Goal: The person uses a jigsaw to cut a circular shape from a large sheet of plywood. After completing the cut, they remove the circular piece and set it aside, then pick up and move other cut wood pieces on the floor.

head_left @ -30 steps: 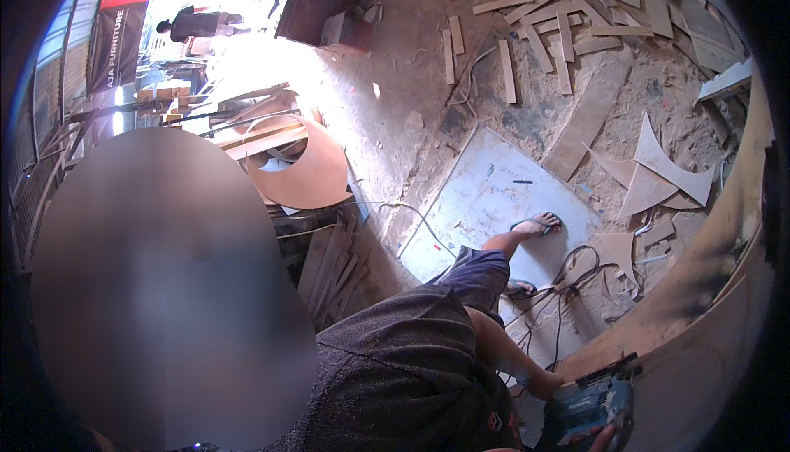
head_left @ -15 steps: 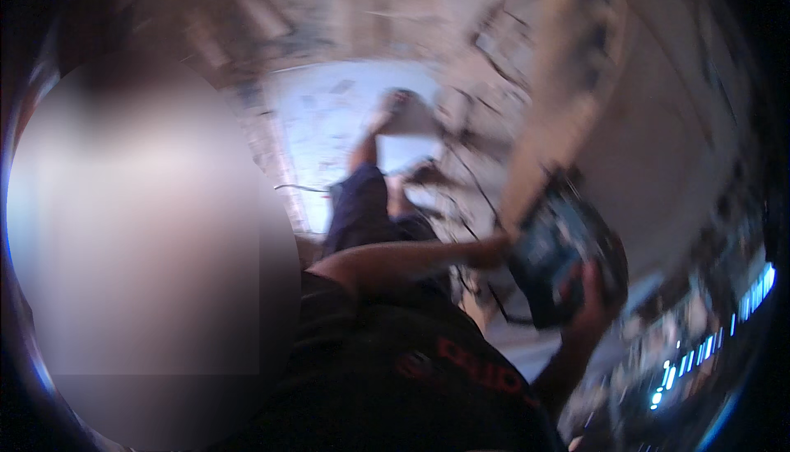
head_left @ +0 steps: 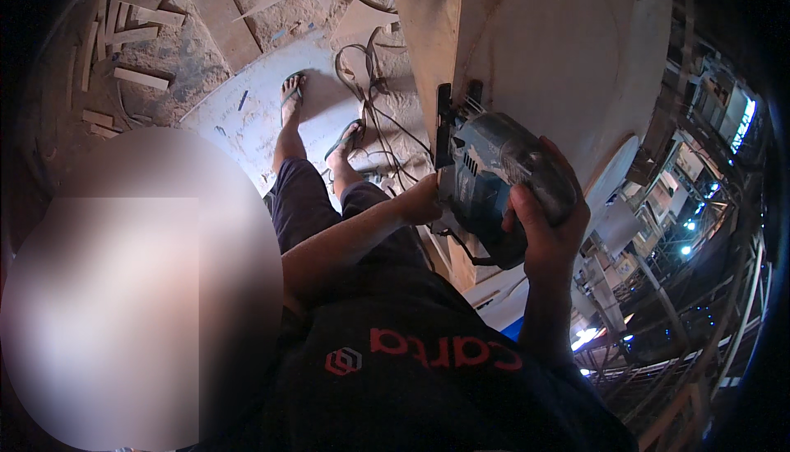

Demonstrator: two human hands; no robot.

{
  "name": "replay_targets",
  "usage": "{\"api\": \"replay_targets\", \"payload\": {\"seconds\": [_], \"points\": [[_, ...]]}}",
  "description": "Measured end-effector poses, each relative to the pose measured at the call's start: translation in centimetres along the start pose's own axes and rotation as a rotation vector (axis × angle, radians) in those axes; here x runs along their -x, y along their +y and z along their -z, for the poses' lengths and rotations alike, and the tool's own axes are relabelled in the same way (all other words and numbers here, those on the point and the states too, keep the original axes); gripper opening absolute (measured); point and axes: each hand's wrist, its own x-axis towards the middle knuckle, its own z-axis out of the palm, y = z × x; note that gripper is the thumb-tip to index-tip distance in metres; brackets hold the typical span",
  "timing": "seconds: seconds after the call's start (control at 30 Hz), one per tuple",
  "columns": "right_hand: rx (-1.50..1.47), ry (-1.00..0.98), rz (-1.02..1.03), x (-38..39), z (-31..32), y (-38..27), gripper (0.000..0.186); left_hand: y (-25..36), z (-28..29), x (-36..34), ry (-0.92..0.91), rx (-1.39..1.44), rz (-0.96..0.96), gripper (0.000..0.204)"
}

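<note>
A large flat pale wooden panel [head_left: 568, 48] with a faint curved outline is serving as the landmark here. The task's thing, a dusty teal-and-black power tool [head_left: 485, 172] with a flat black base plate [head_left: 444, 125], is sitting across the panel's lower left edge; whether the plate is touching the wood, I cannot tell. The person's right hand [head_left: 557, 220] is wrapping around the tool's body in front of the panel's lower part, its thumb pressing on the near side and its fingers clamping on the casing, partly out of sight. The person's left hand [head_left: 421, 199] is bending in just left of the panel's lower edge, close against the tool near its base; its fingers are curling, but their tips are hiding behind the tool, so I cannot tell what they are gripping. A black power cord [head_left: 461, 248] is looping from the tool's rear below the panel. Thin dark cables [head_left: 370, 81] are trailing over the dusty floor left of the panel. Further left of it, two feet in dark flip-flops [head_left: 344, 141] are standing on a flat whitish board [head_left: 239, 135], and narrow light-brown wood strips [head_left: 141, 78] are lying scattered farthest left of the panel. A rounded pale board [head_left: 613, 164] is showing at the panel's lower right.
</note>
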Motion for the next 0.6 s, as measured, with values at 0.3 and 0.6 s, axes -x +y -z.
{"api": "replay_targets", "payload": {"seconds": [0.3,0.6], "points": [[0.020,0.024,-0.019,0.2,0.0,-0.3,0.064,1.0,0.2,0.3,0.000,-0.108,0.013,0.042],[-0.039,0.017,-0.031,0.1,-0.1,-0.5,0.064,2.9,0.3,0.6,0.024,-0.122,0.064,0.039]]}}
